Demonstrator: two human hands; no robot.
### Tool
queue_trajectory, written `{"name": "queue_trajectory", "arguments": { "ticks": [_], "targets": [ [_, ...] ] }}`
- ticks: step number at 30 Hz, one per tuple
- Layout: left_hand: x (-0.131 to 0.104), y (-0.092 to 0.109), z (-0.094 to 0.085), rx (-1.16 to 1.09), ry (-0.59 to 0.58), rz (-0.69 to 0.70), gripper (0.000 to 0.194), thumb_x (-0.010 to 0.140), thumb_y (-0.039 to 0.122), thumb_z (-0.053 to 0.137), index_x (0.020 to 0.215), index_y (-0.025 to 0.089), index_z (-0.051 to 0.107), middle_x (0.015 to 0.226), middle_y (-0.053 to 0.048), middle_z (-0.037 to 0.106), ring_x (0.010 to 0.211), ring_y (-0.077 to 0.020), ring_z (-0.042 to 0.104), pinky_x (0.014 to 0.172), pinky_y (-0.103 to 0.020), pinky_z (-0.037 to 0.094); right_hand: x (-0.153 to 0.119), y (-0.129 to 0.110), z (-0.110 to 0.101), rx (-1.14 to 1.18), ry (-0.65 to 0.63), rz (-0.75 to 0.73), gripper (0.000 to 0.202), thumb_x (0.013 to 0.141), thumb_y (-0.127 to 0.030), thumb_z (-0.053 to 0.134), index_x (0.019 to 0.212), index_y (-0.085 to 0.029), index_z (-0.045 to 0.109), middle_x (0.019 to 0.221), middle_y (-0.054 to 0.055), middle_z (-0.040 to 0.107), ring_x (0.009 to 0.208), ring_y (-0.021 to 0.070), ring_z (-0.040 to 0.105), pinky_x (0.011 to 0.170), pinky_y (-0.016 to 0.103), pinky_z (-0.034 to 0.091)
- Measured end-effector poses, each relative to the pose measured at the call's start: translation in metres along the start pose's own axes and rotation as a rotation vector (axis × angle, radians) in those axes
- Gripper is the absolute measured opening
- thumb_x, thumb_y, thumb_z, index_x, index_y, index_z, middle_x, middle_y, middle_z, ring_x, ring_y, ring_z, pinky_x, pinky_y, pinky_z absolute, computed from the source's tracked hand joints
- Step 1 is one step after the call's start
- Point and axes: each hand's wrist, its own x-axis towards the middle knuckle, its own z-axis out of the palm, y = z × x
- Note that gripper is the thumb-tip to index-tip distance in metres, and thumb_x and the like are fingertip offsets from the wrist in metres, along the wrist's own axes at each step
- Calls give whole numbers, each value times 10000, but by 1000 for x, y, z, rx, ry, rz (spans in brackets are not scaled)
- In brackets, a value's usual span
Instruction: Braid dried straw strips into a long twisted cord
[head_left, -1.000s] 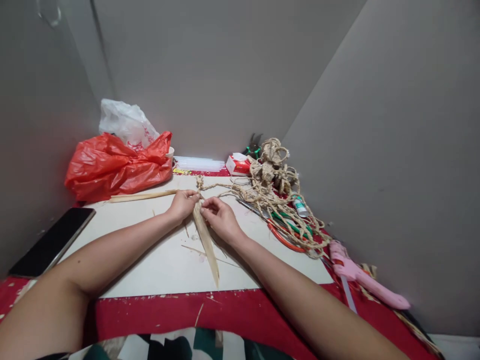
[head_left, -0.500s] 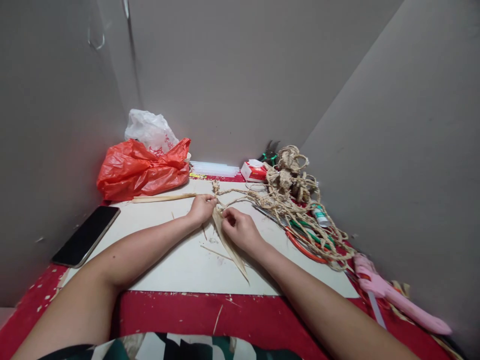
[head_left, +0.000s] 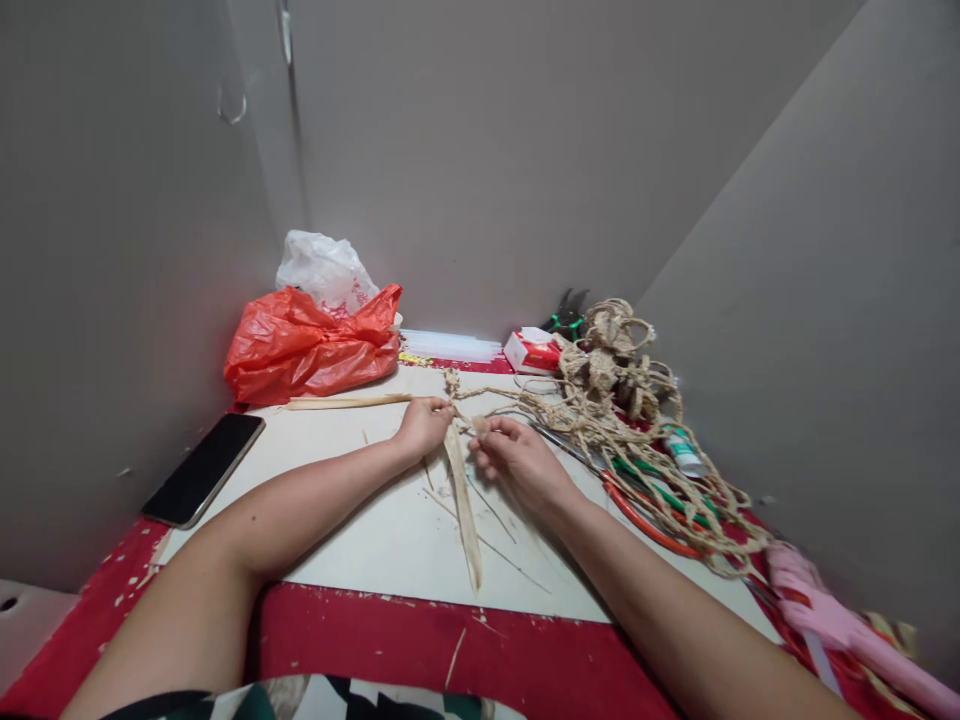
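My left hand (head_left: 424,430) is closed, fingertips pinching the meeting point of several dried leaf strips. From that pinch, a broad strip (head_left: 463,505) runs down toward me over the white board. Another strip (head_left: 349,402) extends leftward from behind the hand. A braided cord (head_left: 487,392) trails right from near a small knotted piece (head_left: 451,381) just beyond my fingertips. My right hand (head_left: 519,462) is closed beside it, thumb and forefinger on a short pale strip (head_left: 479,425) that leads toward the left fingertips. Exactly how the strands cross between the hands is too small to tell.
A white board (head_left: 337,550) covers much of the red tabletop. At left lie a phone (head_left: 206,468) and an orange plastic bag (head_left: 315,345). On the right are braided cord coils (head_left: 615,370), orange-handled scissors (head_left: 649,520), a tissue pack (head_left: 532,350) and a pink glue gun (head_left: 817,605). Grey walls enclose the table.
The view has shifted, so everything sits farther right. My right hand has turned and now pinches a short strip. The broad strip has swung to hang straighter toward me, apart from that hand.
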Motion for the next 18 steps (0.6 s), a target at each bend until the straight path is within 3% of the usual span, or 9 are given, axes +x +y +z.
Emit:
{"name": "queue_trajectory", "arguments": {
  "ticks": [3,6,11,15,18],
  "targets": [
    [-4,4,1,-24,4,-39,165,758,188,531,650,127,639,583,-2,577,576,-124,474,623,-279,377,-4,0,4,-69,18,41,170,683,-272,610,706,-195,459,537,-45,449,386,40,251,383,205,111],
    [-9,8,0,-25,17,-54,186,763,157,530,601,141,620,571,-17,570,581,-135,469,620,-301,374,-5,8,8,-251,-25,102,265,647,-359,688,675,-192,483,472,-87,273,378,42,198,389,219,74],
    [-9,8,-4,-33,41,-57,221,748,128,555,533,158,598,551,-23,564,578,-134,459,618,-309,375,-3,14,8,-342,-66,120,299,591,-374,753,589,-208,505,458,-60,285,385,54,200,424,269,67],
    [-10,4,-7,-76,8,-51,213,749,134,548,542,155,594,509,-1,521,569,-128,431,621,-310,367,-7,-9,6,-227,-41,31,288,646,-375,723,566,-223,492,468,-57,253,389,65,181,432,270,74],
    [-4,5,-1,-112,-42,-50,200,751,148,548,555,144,586,501,0,491,559,-131,425,618,-318,367,-7,-33,26,-72,48,-98,352,642,-353,729,565,-225,410,472,-73,215,382,59,156,409,234,78]
  ]
}}
